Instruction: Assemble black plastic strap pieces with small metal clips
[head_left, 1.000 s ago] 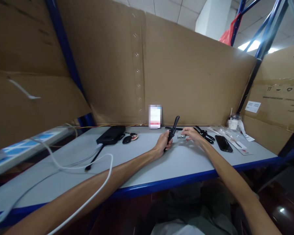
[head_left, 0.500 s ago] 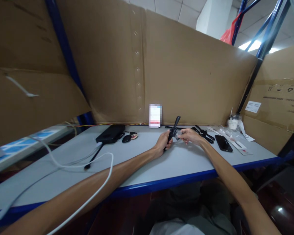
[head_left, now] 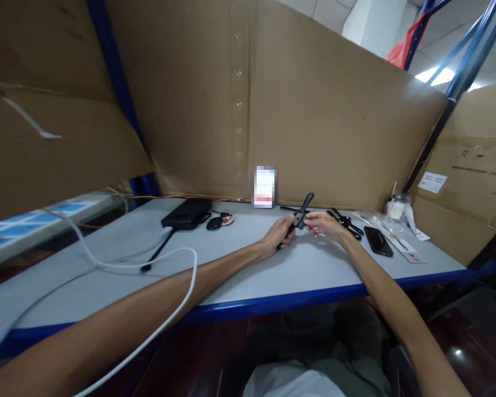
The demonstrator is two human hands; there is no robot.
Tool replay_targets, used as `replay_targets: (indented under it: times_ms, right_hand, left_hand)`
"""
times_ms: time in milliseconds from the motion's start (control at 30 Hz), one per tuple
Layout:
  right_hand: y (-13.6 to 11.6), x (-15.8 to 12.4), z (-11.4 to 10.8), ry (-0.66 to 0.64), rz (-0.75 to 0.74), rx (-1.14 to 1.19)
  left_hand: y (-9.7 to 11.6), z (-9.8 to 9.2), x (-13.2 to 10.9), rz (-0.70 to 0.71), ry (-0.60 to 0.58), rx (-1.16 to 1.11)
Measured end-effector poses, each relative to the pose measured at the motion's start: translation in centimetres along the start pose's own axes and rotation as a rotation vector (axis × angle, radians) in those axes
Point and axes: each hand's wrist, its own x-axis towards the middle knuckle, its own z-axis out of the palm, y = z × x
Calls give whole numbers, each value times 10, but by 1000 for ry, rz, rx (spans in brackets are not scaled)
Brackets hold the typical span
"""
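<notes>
My left hand [head_left: 278, 238] is wrapped round the lower part of a black plastic tool with long paddle-like arms [head_left: 306, 204], held above the table. One rounded arm points up and away from the fist. A small grey part shows at the tool's middle. My right hand [head_left: 324, 225] is closed, fingertips pinched against the tool's right side; what lies between them is too small to make out. Behind my right wrist lies a similar black crossed piece [head_left: 347, 223] on the table.
A black phone [head_left: 378, 241] and clear plastic packaging [head_left: 391, 225] lie right. A lit phone [head_left: 265, 187] leans on the cardboard wall [head_left: 314, 110]. Left are a black box-shaped device [head_left: 188, 213] and a black mouse [head_left: 214, 223]. A white cable [head_left: 195, 275] crosses over my left forearm.
My view has shifted slightly. The tool has turned a little in my left hand, its upper arm leaning further right, and its grey middle now faces me more. Both hands stay close together.
</notes>
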Motion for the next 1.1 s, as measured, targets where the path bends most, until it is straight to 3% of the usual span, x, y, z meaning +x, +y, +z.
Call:
replay_targets:
  times_ms: [133, 500, 1100]
  right_hand:
    - [-1, 2, 2, 25, -38, 3]
    - [-9, -3, 2, 54, -52, -117]
    - [-11, -5, -1, -3, -50, -144]
  left_hand:
    - [-3, 2, -1, 58, -4, 92]
    - [-4, 2, -1, 90, -33, 58]
    - [-6, 3, -2, 110, 26, 100]
